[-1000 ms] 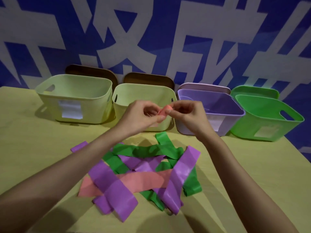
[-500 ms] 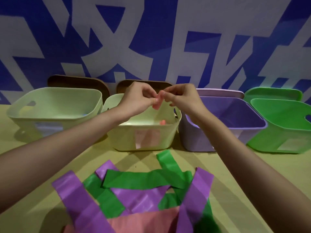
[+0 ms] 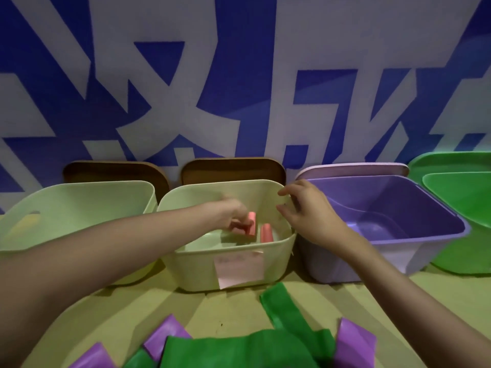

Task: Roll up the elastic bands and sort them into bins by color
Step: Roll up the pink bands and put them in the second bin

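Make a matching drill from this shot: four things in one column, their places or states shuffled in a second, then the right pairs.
Things
1. left hand
2. right hand
3. purple bin
4. second pink roll

Places or states
A. lies on the floor of the middle pale green bin
B. fingers spread at that bin's right rim, holding nothing
C. stands just right of the middle bin
D. reaches down into the middle bin, pinching a pink rolled band

Pairs: 1-D, 2-B, 3-C, 4-A
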